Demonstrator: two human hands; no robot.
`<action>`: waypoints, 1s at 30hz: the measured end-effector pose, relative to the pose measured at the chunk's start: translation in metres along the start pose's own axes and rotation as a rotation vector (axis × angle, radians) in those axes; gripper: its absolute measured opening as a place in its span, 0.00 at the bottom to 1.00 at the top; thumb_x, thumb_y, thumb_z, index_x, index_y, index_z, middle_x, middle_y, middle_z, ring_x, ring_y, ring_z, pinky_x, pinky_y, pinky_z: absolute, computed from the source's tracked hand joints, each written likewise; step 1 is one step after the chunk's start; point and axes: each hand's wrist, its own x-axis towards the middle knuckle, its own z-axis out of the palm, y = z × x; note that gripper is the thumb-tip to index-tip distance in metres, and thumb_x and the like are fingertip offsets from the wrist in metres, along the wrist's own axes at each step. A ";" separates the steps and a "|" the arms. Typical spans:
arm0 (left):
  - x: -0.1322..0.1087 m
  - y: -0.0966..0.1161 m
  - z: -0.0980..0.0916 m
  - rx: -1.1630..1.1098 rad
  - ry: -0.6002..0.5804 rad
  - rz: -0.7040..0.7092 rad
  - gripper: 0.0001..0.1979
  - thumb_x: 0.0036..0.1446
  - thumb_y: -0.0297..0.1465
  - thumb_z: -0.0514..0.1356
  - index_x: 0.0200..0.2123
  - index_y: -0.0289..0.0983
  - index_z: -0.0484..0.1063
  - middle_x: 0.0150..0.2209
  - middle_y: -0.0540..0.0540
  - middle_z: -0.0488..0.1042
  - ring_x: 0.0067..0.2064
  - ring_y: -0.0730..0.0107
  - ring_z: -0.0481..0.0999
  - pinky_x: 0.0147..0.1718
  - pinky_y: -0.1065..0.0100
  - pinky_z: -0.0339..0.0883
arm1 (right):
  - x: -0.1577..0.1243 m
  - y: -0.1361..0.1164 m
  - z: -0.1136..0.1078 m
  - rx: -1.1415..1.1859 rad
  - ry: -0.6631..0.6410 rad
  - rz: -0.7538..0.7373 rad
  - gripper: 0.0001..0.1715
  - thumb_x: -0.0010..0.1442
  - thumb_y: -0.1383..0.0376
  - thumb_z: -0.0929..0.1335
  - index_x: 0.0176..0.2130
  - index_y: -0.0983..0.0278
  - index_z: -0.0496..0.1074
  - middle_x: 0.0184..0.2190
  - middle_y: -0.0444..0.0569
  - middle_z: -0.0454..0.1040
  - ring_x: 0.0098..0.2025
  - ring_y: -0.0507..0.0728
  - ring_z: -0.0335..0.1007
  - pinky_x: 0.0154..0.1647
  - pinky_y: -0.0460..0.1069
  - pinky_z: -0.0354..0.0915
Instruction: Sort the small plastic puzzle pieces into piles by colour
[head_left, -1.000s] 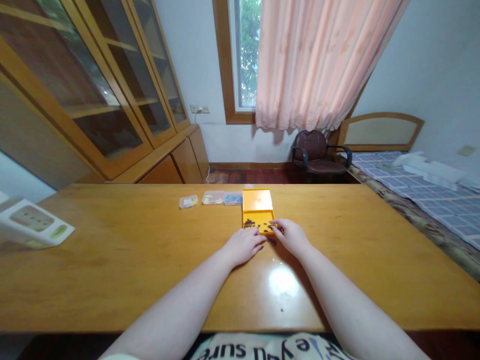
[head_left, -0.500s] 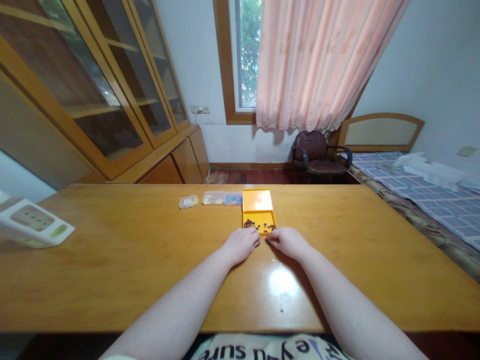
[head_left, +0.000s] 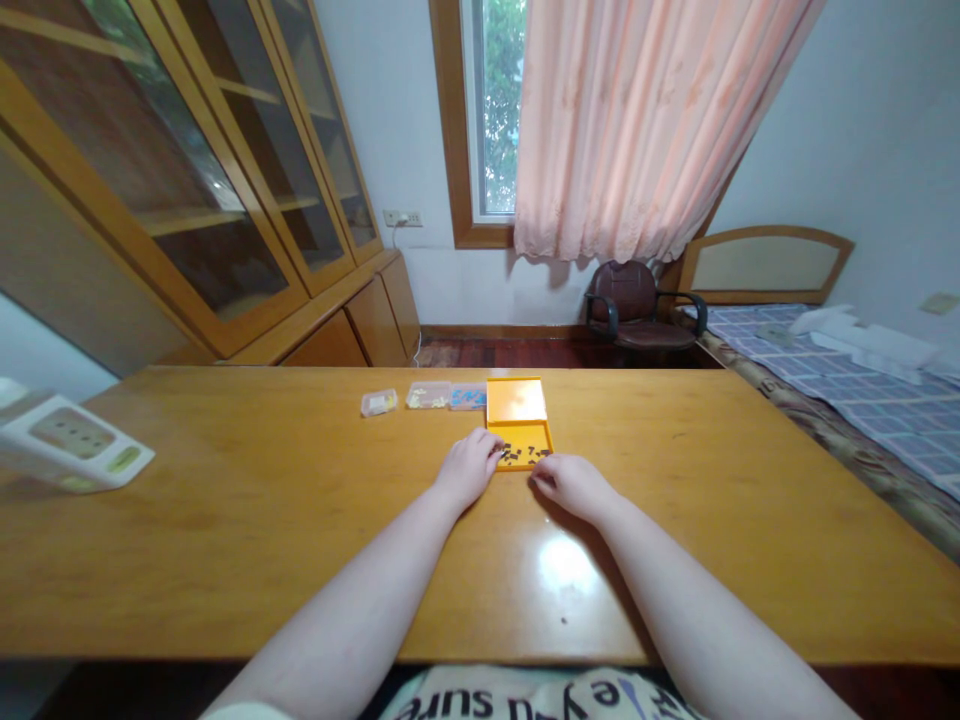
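An open orange box [head_left: 517, 402] lies on the wooden table [head_left: 225, 500], its near half holding several small dark pieces [head_left: 521, 453]. My left hand [head_left: 470, 466] rests at the box's near left corner, fingers curled and reaching into the pieces. My right hand [head_left: 571, 483] lies on the table just in front of the box's near right corner, fingers curled toward the left; whether they pinch anything is hidden.
Three small clear plastic cases [head_left: 427, 396] sit in a row left of the orange box. A white box [head_left: 71, 450] lies at the table's left edge. Beyond the table stand a glass-door cabinet [head_left: 187, 170], a chair [head_left: 634, 305] and a bed [head_left: 847, 380].
My left hand moved forward from the bare table to the box's near left corner. My right hand drew back from the box's pieces to the table in front of it.
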 end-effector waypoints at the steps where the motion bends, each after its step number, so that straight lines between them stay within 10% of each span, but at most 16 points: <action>1: -0.001 0.001 0.000 0.000 -0.003 0.010 0.08 0.61 0.31 0.53 0.41 0.39 0.70 0.42 0.46 0.72 0.42 0.67 0.72 0.43 0.66 0.66 | 0.000 0.002 0.000 0.040 0.049 -0.006 0.13 0.61 0.61 0.63 0.34 0.62 0.76 0.32 0.50 0.77 0.32 0.54 0.71 0.34 0.45 0.60; 6: -0.008 0.017 -0.001 0.060 -0.091 0.219 0.09 0.60 0.32 0.54 0.42 0.39 0.71 0.42 0.46 0.71 0.43 0.65 0.71 0.43 0.65 0.64 | 0.002 0.012 0.000 0.184 0.288 0.081 0.15 0.62 0.62 0.61 0.41 0.63 0.75 0.38 0.50 0.77 0.38 0.54 0.71 0.40 0.46 0.63; 14: -0.015 0.038 0.001 0.153 -0.198 0.427 0.15 0.59 0.35 0.56 0.49 0.43 0.68 0.44 0.45 0.70 0.44 0.62 0.68 0.44 0.61 0.62 | 0.000 0.020 -0.019 0.075 0.037 0.165 0.14 0.59 0.62 0.62 0.38 0.61 0.77 0.36 0.49 0.78 0.36 0.55 0.72 0.35 0.46 0.61; 30: -0.008 0.021 0.002 0.106 -0.183 0.367 0.06 0.59 0.33 0.57 0.37 0.40 0.73 0.36 0.47 0.72 0.40 0.67 0.71 0.40 0.66 0.63 | -0.007 0.019 -0.026 0.091 -0.126 0.120 0.09 0.52 0.63 0.67 0.32 0.60 0.77 0.28 0.46 0.77 0.26 0.52 0.67 0.26 0.44 0.56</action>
